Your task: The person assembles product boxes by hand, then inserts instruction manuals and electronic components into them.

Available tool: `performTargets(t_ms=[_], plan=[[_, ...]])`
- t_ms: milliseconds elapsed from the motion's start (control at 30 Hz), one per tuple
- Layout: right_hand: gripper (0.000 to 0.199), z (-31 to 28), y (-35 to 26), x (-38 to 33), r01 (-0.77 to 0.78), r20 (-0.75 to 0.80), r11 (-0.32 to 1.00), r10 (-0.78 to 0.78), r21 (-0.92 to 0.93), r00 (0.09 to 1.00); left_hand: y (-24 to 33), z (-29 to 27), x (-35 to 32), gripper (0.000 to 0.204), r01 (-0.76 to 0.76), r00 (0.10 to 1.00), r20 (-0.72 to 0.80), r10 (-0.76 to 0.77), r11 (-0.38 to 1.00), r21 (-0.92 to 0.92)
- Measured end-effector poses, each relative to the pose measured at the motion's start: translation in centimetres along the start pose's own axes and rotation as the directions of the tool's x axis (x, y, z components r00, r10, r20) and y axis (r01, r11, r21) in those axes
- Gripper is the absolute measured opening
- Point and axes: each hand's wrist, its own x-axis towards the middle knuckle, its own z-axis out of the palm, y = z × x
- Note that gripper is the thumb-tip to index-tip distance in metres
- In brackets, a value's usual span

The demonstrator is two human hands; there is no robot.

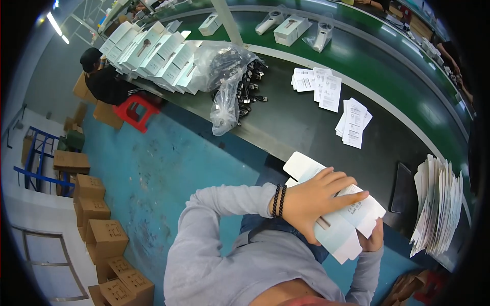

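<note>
A pale white and light-blue folding carton (339,237), partly opened out with its end flaps loose, is held over my lap at the table's front edge. My left hand (319,199), with dark beaded bracelets at the wrist, lies across the carton and grips it, fingers on top and thumb along the near side. At the right end, my right hand (375,237) holds the carton from beneath; its fingers are partly hidden by the flaps. Beyond the carton lie white printed leaflets (353,122) in loose piles.
A stack of flat cartons (438,204) stands at right beside a black phone (402,186). Finished boxes (153,53) and a plastic bag of black cables (224,76) fill the left. Bagged devices (322,35) sit on the green conveyor (357,56). A person (102,79) sits far left.
</note>
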Motion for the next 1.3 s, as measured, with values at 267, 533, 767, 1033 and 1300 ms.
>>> performTargets(t_ms=[267, 533, 767, 1033, 1300], plan=[[0.031, 2.0, -3.3, 1.5, -0.094, 0.175, 0.755, 0.269, -0.648, 0.947, -0.2, 0.2, -0.9, 0.104, 0.002, 1.0, 0.017, -0.006, 0.97, 0.244], [0.055, 0.2, -1.3, 3.1, 0.262, 0.402, 0.928, -0.141, -0.264, 0.905, -0.6, -1.8, -1.6, 0.07, 0.253, 0.888, -0.36, -0.287, 0.958, -0.138], [0.059, 3.9, 5.5, 1.8, 0.004, 0.123, 0.928, 0.045, -0.373, 0.991, -1.4, 0.8, -1.3, 0.066, 0.326, 0.717, -0.263, -0.646, 0.644, -0.692], [0.084, 3.3, 6.1, 4.8, 0.135, 0.291, 0.828, 0.035, -0.544, 0.956, -4.8, 4.1, -5.0, 0.098, 0.03, 0.912, -0.136, -0.386, 0.395, -0.918], [0.111, 6.5, 6.9, 3.6, 0.441, 0.344, 0.833, -0.328, -0.335, 0.88, -1.6, 6.0, -2.9, 0.109, 0.438, 0.709, -0.378, -0.595, 0.793, -0.424]])
